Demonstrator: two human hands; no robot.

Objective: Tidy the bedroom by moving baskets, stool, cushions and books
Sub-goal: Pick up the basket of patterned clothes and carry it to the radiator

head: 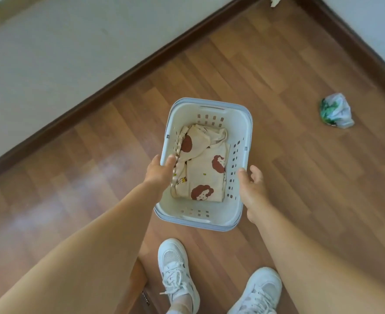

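Note:
A white plastic basket [236, 123] with a pale blue rim is in the middle of the view, over the wooden floor. Inside it lies a folded cream cloth [206, 177] printed with brown cartoon heads. My left hand [158, 173] grips the basket's left rim, thumb inside and fingers outside. On the opposite rim, my right hand [253, 189] holds on with the thumb over the edge. I cannot tell whether the basket touches the floor.
A crumpled white and green plastic bag [336, 111] lies on the floor to the right. Dark skirting [110, 91] and pale walls meet in a corner at the top. A wooden furniture edge [137, 279] stands beside my white shoes [178, 268].

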